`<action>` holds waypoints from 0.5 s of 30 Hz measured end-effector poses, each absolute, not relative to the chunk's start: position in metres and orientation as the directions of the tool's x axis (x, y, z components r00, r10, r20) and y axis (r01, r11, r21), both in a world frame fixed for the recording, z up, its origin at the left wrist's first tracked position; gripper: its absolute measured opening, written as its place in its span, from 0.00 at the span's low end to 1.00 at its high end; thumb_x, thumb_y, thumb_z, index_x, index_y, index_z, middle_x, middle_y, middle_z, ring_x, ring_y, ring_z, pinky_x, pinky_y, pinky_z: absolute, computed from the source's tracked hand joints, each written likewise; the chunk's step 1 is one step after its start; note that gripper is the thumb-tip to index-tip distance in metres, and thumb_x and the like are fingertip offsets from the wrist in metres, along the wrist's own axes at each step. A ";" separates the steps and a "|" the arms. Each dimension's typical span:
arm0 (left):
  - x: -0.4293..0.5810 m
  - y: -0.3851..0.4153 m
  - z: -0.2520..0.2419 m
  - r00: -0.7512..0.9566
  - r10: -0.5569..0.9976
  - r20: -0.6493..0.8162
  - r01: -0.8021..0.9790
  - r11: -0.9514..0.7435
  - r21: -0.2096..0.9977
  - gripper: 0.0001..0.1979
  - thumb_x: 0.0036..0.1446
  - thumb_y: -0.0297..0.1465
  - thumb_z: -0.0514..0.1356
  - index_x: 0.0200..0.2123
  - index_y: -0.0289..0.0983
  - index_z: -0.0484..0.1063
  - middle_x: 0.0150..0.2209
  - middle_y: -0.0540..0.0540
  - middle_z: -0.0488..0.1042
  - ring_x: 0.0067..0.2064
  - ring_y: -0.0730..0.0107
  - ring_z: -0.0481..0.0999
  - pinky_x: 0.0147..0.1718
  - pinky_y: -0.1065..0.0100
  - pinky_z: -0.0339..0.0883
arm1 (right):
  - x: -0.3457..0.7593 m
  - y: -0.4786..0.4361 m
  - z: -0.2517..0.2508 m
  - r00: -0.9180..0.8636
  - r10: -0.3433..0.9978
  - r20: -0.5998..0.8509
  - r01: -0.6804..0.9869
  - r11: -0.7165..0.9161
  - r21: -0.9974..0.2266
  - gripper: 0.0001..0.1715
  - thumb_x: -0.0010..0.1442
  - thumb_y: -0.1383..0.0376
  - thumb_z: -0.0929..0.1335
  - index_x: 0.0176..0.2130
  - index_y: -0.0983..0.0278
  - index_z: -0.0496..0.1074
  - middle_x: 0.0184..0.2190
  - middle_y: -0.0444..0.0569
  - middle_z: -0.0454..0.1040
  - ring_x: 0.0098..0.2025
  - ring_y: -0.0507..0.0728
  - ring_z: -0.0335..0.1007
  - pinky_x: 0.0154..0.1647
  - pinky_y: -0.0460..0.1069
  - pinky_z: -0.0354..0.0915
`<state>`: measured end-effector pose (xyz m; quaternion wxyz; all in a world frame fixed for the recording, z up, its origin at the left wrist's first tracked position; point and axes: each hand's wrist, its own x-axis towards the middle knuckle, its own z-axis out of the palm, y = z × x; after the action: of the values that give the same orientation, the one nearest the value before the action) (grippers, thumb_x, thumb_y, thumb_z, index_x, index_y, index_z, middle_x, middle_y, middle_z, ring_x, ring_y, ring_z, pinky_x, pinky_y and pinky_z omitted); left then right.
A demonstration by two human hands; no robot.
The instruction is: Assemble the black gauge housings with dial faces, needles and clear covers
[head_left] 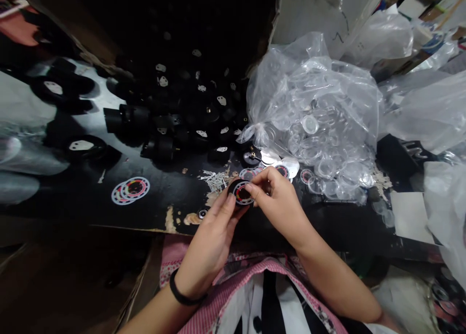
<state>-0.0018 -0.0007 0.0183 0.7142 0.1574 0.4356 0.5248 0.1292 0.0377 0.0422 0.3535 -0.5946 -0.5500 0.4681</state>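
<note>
My left hand (220, 215) is wrapped round a black gauge housing (232, 188), holding it just above the bench edge. A round printed dial face (243, 192) with a pale ring and red and yellow marks sits on its front, tilted towards me. My right hand (278, 203) is closed in a pinch at the dial's right side, its thumb tip over the face. Whatever lies between those fingertips is hidden. Behind my hands are another black gauge body (252, 155) with a brass centre and loose dial faces (282, 171). Thin white slivers (215, 179) lie to the left.
Two overlapping dial faces (135, 188) lie on the black bench (87, 198). Many black gauge housings (160, 147) crowd the back left. A clear plastic bag (313, 76) spills transparent round covers (327, 168) at right. A small ring-shaped part (202, 213) rests near the front edge.
</note>
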 end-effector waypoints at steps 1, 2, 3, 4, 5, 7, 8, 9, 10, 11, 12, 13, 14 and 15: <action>-0.001 -0.001 0.019 0.067 0.887 -0.456 -0.602 0.401 0.691 0.14 0.58 0.39 0.65 0.47 0.45 0.80 0.55 0.48 0.78 0.60 0.62 0.72 0.58 0.66 0.68 | 0.129 0.038 0.042 -0.046 0.979 -0.200 0.299 -0.178 -0.938 0.08 0.59 0.62 0.70 0.34 0.61 0.66 0.28 0.40 0.70 0.27 0.51 0.68 0.30 0.48 0.64; -0.001 -0.001 0.018 0.061 0.885 -0.462 -0.595 0.404 0.695 0.14 0.57 0.39 0.66 0.46 0.45 0.80 0.55 0.48 0.78 0.59 0.62 0.73 0.58 0.66 0.68 | 0.130 0.038 0.041 -0.053 0.972 -0.227 0.277 -0.204 -0.939 0.09 0.59 0.61 0.69 0.33 0.61 0.65 0.27 0.40 0.69 0.26 0.50 0.68 0.29 0.48 0.64; -0.001 -0.001 0.018 0.053 0.882 -0.468 -0.590 0.406 0.698 0.14 0.56 0.39 0.67 0.46 0.45 0.80 0.55 0.49 0.78 0.59 0.62 0.74 0.57 0.65 0.69 | 0.131 0.038 0.041 -0.063 0.967 -0.246 0.260 -0.222 -0.940 0.10 0.59 0.60 0.69 0.33 0.61 0.64 0.26 0.40 0.69 0.25 0.50 0.68 0.28 0.48 0.63; -0.002 -0.001 0.016 0.047 0.880 -0.472 -0.585 0.407 0.701 0.14 0.56 0.40 0.67 0.46 0.46 0.80 0.55 0.49 0.78 0.59 0.61 0.74 0.57 0.64 0.69 | 0.132 0.038 0.041 -0.073 0.963 -0.260 0.255 -0.234 -0.938 0.10 0.59 0.60 0.69 0.33 0.61 0.64 0.26 0.40 0.69 0.25 0.50 0.67 0.28 0.48 0.63; -0.002 -0.002 0.014 0.048 0.882 -0.469 -0.579 0.407 0.706 0.15 0.55 0.40 0.68 0.46 0.46 0.80 0.55 0.49 0.77 0.59 0.60 0.74 0.56 0.64 0.70 | 0.134 0.037 0.041 -0.082 0.961 -0.265 0.270 -0.235 -0.934 0.11 0.59 0.59 0.69 0.32 0.61 0.63 0.26 0.40 0.68 0.26 0.50 0.67 0.28 0.48 0.63; -0.004 -0.004 0.009 0.064 0.892 -0.447 -0.562 0.402 0.723 0.16 0.55 0.40 0.68 0.47 0.47 0.79 0.56 0.49 0.77 0.60 0.60 0.73 0.56 0.63 0.70 | 0.136 0.036 0.040 -0.086 0.964 -0.250 0.351 -0.206 -0.914 0.15 0.57 0.57 0.71 0.31 0.61 0.63 0.26 0.40 0.67 0.27 0.50 0.65 0.29 0.47 0.61; -0.005 -0.005 0.007 0.079 0.896 -0.437 -0.547 0.405 0.732 0.16 0.55 0.39 0.68 0.48 0.48 0.79 0.56 0.50 0.77 0.60 0.60 0.73 0.56 0.64 0.71 | 0.137 0.034 0.039 -0.088 0.967 -0.240 0.395 -0.188 -0.899 0.16 0.56 0.56 0.72 0.31 0.61 0.63 0.26 0.40 0.66 0.28 0.50 0.63 0.29 0.47 0.60; -0.006 -0.007 0.004 0.096 0.896 -0.433 -0.528 0.414 0.741 0.17 0.55 0.38 0.68 0.49 0.49 0.78 0.56 0.50 0.76 0.59 0.60 0.73 0.55 0.64 0.71 | 0.138 0.033 0.038 -0.095 0.967 -0.236 0.429 -0.174 -0.886 0.16 0.55 0.56 0.72 0.32 0.61 0.64 0.26 0.40 0.66 0.28 0.50 0.62 0.29 0.47 0.59; -0.008 -0.008 0.002 0.112 0.894 -0.434 -0.503 0.428 0.751 0.17 0.55 0.38 0.68 0.49 0.49 0.77 0.56 0.51 0.76 0.59 0.61 0.73 0.55 0.64 0.71 | 0.138 0.031 0.037 -0.106 0.966 -0.237 0.449 -0.166 -0.878 0.15 0.56 0.56 0.72 0.34 0.61 0.65 0.27 0.40 0.67 0.28 0.50 0.62 0.29 0.47 0.59; -0.011 -0.010 0.000 0.124 0.890 -0.438 -0.472 0.441 0.763 0.18 0.56 0.38 0.68 0.50 0.49 0.77 0.56 0.51 0.76 0.59 0.60 0.73 0.55 0.63 0.72 | 0.139 0.030 0.036 -0.124 0.963 -0.238 0.455 -0.158 -0.876 0.13 0.57 0.58 0.71 0.36 0.62 0.66 0.29 0.40 0.68 0.28 0.50 0.62 0.30 0.47 0.60; -0.014 -0.012 -0.002 0.125 0.888 -0.443 -0.437 0.450 0.779 0.18 0.56 0.38 0.67 0.50 0.48 0.76 0.55 0.50 0.76 0.58 0.60 0.74 0.54 0.63 0.72 | 0.138 0.029 0.035 -0.152 0.959 -0.238 0.451 -0.147 -0.880 0.11 0.59 0.59 0.70 0.39 0.62 0.67 0.30 0.41 0.69 0.29 0.50 0.64 0.30 0.47 0.61; -0.018 -0.014 -0.003 0.116 0.888 -0.444 -0.399 0.451 0.798 0.18 0.55 0.39 0.67 0.50 0.46 0.76 0.54 0.49 0.77 0.57 0.59 0.75 0.54 0.62 0.72 | 0.138 0.028 0.035 -0.195 0.952 -0.234 0.443 -0.128 -0.887 0.10 0.60 0.61 0.69 0.40 0.62 0.67 0.32 0.42 0.71 0.30 0.50 0.66 0.32 0.47 0.62; -0.023 -0.015 -0.004 0.091 0.891 -0.444 -0.360 0.446 0.820 0.18 0.55 0.39 0.68 0.49 0.45 0.77 0.52 0.48 0.78 0.56 0.58 0.75 0.54 0.62 0.72 | 0.136 0.029 0.035 -0.247 0.943 -0.224 0.440 -0.096 -0.893 0.09 0.61 0.62 0.68 0.41 0.62 0.68 0.33 0.43 0.73 0.31 0.51 0.67 0.33 0.47 0.63; -0.028 -0.017 -0.005 0.051 0.894 -0.445 -0.327 0.436 0.838 0.18 0.54 0.39 0.68 0.48 0.44 0.77 0.50 0.47 0.79 0.55 0.58 0.76 0.54 0.63 0.72 | 0.134 0.032 0.035 -0.297 0.933 -0.204 0.452 -0.050 -0.890 0.07 0.62 0.63 0.67 0.41 0.63 0.69 0.34 0.44 0.74 0.33 0.51 0.69 0.35 0.47 0.64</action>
<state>-0.0278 -0.0167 -0.0049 0.6712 0.2741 0.5174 0.4546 0.1336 0.0318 0.0352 0.2478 -0.5386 -0.6429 0.4849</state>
